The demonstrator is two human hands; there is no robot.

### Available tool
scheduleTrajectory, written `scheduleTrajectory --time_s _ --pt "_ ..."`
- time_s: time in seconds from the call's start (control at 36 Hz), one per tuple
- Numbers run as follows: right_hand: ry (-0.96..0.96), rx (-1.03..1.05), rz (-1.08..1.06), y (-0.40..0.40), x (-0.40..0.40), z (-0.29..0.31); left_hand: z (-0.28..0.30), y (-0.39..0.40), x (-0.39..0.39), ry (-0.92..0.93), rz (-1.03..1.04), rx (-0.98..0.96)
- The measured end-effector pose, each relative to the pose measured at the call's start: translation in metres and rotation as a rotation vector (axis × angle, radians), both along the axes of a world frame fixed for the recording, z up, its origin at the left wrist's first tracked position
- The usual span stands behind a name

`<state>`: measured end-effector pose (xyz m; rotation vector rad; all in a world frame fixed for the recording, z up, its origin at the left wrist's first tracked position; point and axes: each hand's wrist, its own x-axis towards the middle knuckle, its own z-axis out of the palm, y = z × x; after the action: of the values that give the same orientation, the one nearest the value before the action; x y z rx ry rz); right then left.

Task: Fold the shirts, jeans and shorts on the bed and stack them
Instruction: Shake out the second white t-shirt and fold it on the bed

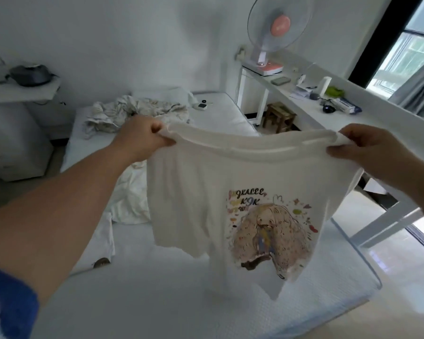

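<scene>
In the head view, the left hand (142, 137) and the right hand (370, 148) each pinch one end of the top edge of a white shirt (206, 192), fingers curled around the fabric. The shirt hangs in the air above the bed (157, 302), spread between both hands, with its colourful print (269, 231) facing the camera. More white clothes (130, 192) lie crumpled on the bed behind the left arm, and a wrinkled blanket (132, 111) is farther back. I judge that the step is opening the shirt before folding. The next move probably calls for laying it flat on the bed, without wrinkles.
</scene>
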<state>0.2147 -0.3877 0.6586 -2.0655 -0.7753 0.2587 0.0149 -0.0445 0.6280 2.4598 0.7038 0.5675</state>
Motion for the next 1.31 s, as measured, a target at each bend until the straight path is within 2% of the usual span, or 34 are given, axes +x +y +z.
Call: scheduleTrajectory --time_s 0.06,0.11,0.17,0.19,0.22,0.25,0.31,0.33,0.44,0.53,0.69,0.78,0.94,1.03,1.14,1.22,1.31 --pt "-0.151 -0.022 -0.085 0.002 0.004 0.011 0.011 -0.001 0.007 -0.230 0.085 -0.120" --pt "-0.298 0.045 -0.229 0.000 0.013 0.022 0.026 -0.001 0.011 -0.383 0.121 -0.160" --pt "-0.402 0.105 -0.343 -0.005 0.016 0.026 0.031 -0.005 0.011 -0.448 0.135 -0.105" --pt "-0.394 0.105 -0.369 -0.006 0.014 0.022 0.026 -0.006 0.009 -0.414 0.145 -0.053" --pt "-0.349 0.030 -0.373 -0.007 0.011 0.010 0.014 -0.007 0.007 -0.296 0.153 0.030" --pt "-0.293 -0.156 -0.334 -0.009 0.003 -0.008 -0.004 -0.009 0.003 -0.093 0.150 0.115" --pt "-0.144 -0.553 -0.138 -0.016 -0.017 -0.056 -0.048 -0.013 -0.011 0.286 0.136 0.164" --pt "-0.067 -0.601 -0.068 -0.020 -0.029 -0.076 -0.064 -0.015 -0.020 0.343 0.140 0.152" --pt "0.225 -0.205 -0.111 -0.022 -0.049 -0.107 -0.083 -0.013 -0.028 0.183 0.188 -0.005" --pt "0.412 -0.083 -0.059 -0.012 -0.061 -0.112 -0.081 -0.018 -0.020 0.002 0.246 -0.185" --pt "0.597 -0.202 0.047 -0.012 -0.074 -0.131 -0.097 -0.020 -0.022 -0.079 0.333 -0.332" --pt "0.749 -0.136 0.050 -0.015 -0.072 -0.133 -0.109 -0.019 -0.030 -0.067 0.368 -0.411" --pt "0.938 0.051 -0.003 -0.016 -0.063 -0.129 -0.116 -0.015 -0.035 -0.030 0.366 -0.395" --pt "0.901 -0.071 0.030 -0.016 -0.056 -0.127 -0.114 -0.014 -0.034 -0.029 0.358 -0.369" --pt "0.916 -0.164 0.211 -0.015 -0.057 -0.126 -0.113 -0.014 -0.029 -0.072 0.399 -0.340" --pt "0.986 -0.206 0.307 -0.011 -0.066 -0.131 -0.112 -0.015 -0.026 -0.098 0.442 -0.362" --pt "1.079 -0.245 0.274 -0.008 -0.081 -0.141 -0.111 -0.017 -0.023 -0.121 0.459 -0.434"
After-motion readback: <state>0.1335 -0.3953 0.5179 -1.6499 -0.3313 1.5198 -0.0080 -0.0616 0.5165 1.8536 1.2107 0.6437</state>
